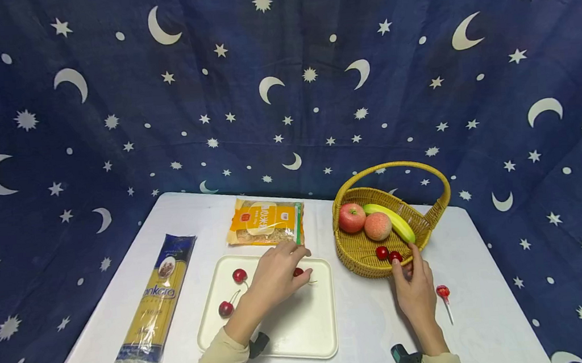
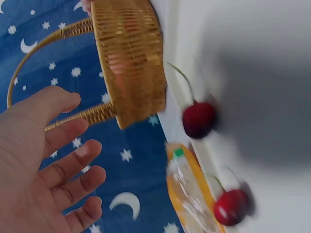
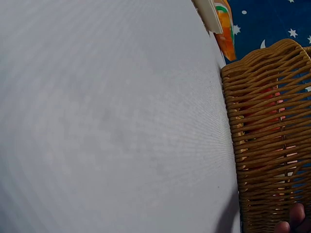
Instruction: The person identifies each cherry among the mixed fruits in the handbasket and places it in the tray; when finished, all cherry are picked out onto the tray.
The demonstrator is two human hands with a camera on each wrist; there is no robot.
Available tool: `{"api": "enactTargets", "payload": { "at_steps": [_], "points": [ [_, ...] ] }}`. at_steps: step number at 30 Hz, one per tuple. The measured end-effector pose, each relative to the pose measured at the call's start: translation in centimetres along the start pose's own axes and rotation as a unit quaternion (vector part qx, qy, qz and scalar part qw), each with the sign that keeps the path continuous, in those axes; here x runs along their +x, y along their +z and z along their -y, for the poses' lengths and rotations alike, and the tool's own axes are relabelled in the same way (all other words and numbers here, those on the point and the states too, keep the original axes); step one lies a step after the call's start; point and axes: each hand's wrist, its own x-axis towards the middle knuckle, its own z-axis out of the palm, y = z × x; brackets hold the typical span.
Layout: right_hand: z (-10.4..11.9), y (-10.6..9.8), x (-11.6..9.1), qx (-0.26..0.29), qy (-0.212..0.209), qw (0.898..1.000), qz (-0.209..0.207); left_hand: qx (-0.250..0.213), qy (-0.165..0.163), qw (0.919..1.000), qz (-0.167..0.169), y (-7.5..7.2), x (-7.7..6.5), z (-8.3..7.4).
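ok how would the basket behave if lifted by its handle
The basket probably holds its shape, since its weave looks stiff. It may tilt, as the apple and peach-like fruit sit toward one side. Both look round, so could roll.

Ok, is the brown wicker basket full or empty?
Partly filled: the brown wicker basket holds a red apple, round orange-pink fruit, curved yellow banana and dark-red cherries, with woven floor bare beside them.

I face a dark blue cloth (image 1: 238, 32) printed with pale moons, stars and dots, hanging behind and beside the white table (image 1: 364, 324).
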Motion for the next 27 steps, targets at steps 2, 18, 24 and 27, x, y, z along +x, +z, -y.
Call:
{"api": "enactTargets", "payload": {
  "at_steps": [2,18,24,27],
  "points": [
    [0.0,0.0,0.0,0.002,-0.002,1.0,0.0,0.001,0.018,0.9998,0.0,0.3,1.1,-0.7],
    [-0.3,0.1,0.0,-0.002,-0.005,1.0,-0.006,0.052,0.084,0.9928,0.068,2.8,8.9,-6.5],
    [-0.3,0.3,-0.1,-0.002,-0.013,1.0,-0.01,0.076,0.116,0.9866,0.086,4.0,11.3,-8.5],
    [-0.4,0.2,0.0,-0.003,-0.011,1.0,-0.01,0.086,0.121,0.9828,0.109,4.7,12.7,-9.3]
  ]
}}
